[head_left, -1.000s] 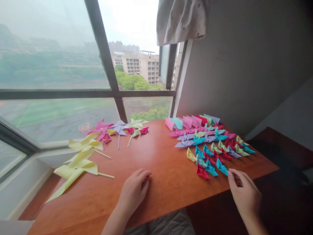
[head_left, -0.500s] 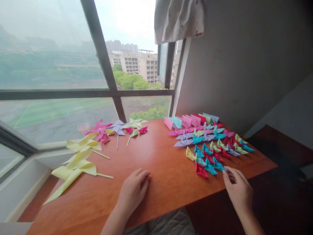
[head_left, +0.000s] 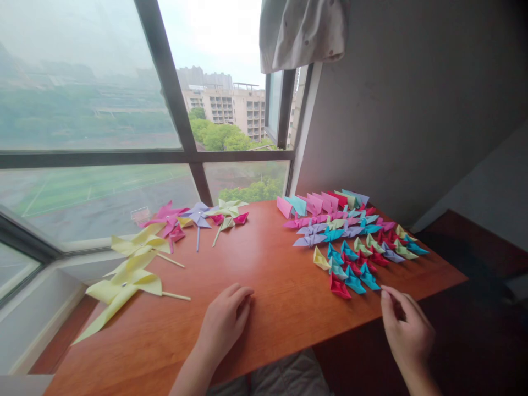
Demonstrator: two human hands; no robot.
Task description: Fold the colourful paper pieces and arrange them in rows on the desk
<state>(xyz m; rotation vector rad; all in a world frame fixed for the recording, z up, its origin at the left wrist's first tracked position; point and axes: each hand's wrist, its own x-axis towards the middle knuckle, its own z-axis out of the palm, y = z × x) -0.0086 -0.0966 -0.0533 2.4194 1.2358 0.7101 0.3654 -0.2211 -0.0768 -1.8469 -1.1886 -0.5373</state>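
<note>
My right hand (head_left: 408, 329) hovers over the table's front right edge, just right of a blue paper boat (head_left: 368, 278). Its thumb and forefinger tips are close together, slightly apart, with nothing visible between them. Beside that boat stand another blue boat (head_left: 355, 281), a red paper boat (head_left: 340, 286) and a yellow paper boat (head_left: 320, 259). My left hand (head_left: 226, 318) rests on the wooden table (head_left: 272, 297), fingers loosely bent and thumb apart, holding nothing.
Rows of folded paper birds (head_left: 311, 235) and pink folded pieces (head_left: 313, 204) lie behind the boats. On the left are yellow pinwheels (head_left: 127, 280), a purple pinwheel (head_left: 199, 214) and a pink pinwheel (head_left: 165, 216). A window frame (head_left: 103, 158) borders the far side, a wall (head_left: 391, 110) the right.
My right hand has let go of the blue boat and drawn back to the right. That boat now sits turned a little differently. My left hand has stayed still.
</note>
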